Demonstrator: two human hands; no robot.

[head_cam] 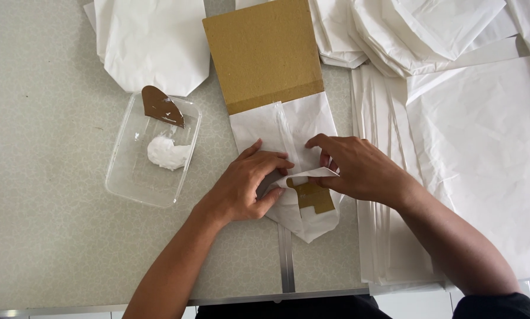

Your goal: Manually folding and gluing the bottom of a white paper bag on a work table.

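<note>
We are pinching the white paper bag (297, 133) below the cardboard template (264, 53): left hand (247, 186) and right hand (359, 168) both gripping its folded flap, covering the fold; glue tray (150, 155) left of the template.

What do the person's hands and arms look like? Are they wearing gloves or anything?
No gloves. The left hand and right hand are bare, with no rings, watch or bracelets showing. Both forearms are bare too. Only a bit of dark clothing shows at the bottom edge.
</note>
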